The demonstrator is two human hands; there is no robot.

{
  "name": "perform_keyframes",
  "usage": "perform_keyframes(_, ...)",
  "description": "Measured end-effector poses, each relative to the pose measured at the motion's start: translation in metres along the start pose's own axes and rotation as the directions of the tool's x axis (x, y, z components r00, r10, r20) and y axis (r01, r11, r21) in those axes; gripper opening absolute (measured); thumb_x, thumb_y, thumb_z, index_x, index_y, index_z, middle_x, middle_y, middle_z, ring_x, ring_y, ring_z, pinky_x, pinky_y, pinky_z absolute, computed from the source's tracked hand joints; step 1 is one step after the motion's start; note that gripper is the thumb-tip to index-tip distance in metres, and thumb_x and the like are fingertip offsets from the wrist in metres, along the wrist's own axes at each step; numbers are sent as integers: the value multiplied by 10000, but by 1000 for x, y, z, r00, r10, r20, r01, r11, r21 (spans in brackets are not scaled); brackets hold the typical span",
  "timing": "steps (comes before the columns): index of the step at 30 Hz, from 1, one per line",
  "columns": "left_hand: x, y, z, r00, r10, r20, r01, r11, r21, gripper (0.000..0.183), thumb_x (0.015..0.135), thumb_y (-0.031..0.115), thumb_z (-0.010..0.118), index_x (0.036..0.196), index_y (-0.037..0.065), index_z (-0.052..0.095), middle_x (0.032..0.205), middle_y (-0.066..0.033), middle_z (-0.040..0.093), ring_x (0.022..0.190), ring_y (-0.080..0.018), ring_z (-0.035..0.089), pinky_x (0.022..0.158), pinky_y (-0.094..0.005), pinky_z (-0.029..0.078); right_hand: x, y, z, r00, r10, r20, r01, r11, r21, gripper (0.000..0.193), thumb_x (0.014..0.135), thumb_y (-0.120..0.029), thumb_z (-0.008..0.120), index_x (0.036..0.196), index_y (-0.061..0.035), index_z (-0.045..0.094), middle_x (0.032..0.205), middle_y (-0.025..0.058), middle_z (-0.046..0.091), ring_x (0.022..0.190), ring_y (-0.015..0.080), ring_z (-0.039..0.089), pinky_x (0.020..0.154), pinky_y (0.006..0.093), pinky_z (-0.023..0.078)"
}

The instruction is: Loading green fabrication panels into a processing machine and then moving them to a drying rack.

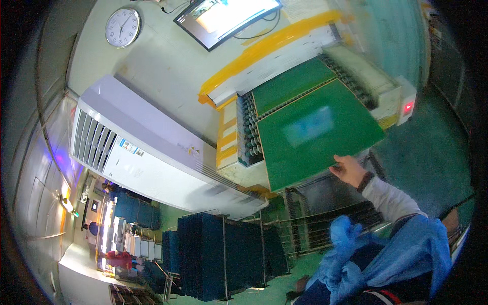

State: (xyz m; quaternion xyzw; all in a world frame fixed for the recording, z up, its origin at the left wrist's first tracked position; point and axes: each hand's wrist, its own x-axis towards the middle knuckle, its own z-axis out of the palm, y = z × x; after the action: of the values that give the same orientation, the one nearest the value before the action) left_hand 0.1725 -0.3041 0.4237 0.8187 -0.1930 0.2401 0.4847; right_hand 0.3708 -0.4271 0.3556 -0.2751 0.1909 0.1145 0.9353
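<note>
One hand [348, 169] shows, reaching from the lower right in a white cuff under a blue sleeve; which hand it is cannot be told for sure, though it reads as the right. Its fingers are closed on the near edge of a large green panel [317, 134], probably gripped at the rim to keep the face untouched. That panel lies flat at the roller conveyor's [248, 127] outfeed, with a second green panel [292, 81] behind it. Below the conveyor, dark blue panels [213, 254] stand on edge in a wire rack [325, 223]. No other hand is visible.
</note>
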Motion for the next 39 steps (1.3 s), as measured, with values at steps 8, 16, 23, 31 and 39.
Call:
perform_keyframes(8, 13, 8, -12, 879, -307, 365, 253, 949, 191, 359, 664, 195, 661, 916, 24, 472, 858, -124, 476, 748, -290, 471, 693, -369, 381, 21, -10, 2, 1000, 13, 8, -13, 999, -30, 147, 785, -137, 533, 754, -70, 407, 788, 50, 428, 706, 190, 453, 659, 321, 471)
perform_keyframes(16, 14, 11, -6, 885, -304, 353, 234, 945, 228, 388, 655, 197, 671, 941, 25, 473, 891, -133, 472, 821, -297, 457, 728, -375, 373, 16, -12, 14, 998, 56, 34, -55, 998, -25, 120, 784, -144, 531, 750, -67, 444, 801, 61, 492, 738, 186, 486, 654, 319, 477)
perform_keyframes(23, 25, 12, 4, 998, 15, 60, -16, 1000, 20, 281, 600, 160, 668, 611, 56, 407, 557, -74, 389, 479, -237, 356, 450, -353, 304, 30, -9, 9, 998, 56, -3, -56, 998, 16, 145, 770, -128, 549, 769, -61, 420, 799, 67, 454, 730, 197, 481, 632, 331, 487)
perform_keyframes(31, 33, 16, -1, 906, -325, 271, 350, 935, -49, 291, 613, 181, 637, 535, 48, 391, 500, -81, 348, 442, -257, 349, 421, -346, 295, 41, -9, 1, 997, 68, 22, -67, 998, -11, 161, 785, -123, 529, 806, -57, 385, 814, 73, 441, 700, 204, 481, 619, 355, 486)
perform_keyframes(39, 24, 5, 1, 903, -311, 295, 360, 924, -129, 324, 643, 91, 645, 493, 57, 359, 487, -16, 333, 429, -91, 292, 378, -263, 275, 32, -15, 13, 996, 80, 38, -79, 997, -8, 150, 786, -123, 527, 850, -36, 423, 863, 97, 471, 737, 217, 491, 658, 333, 466)
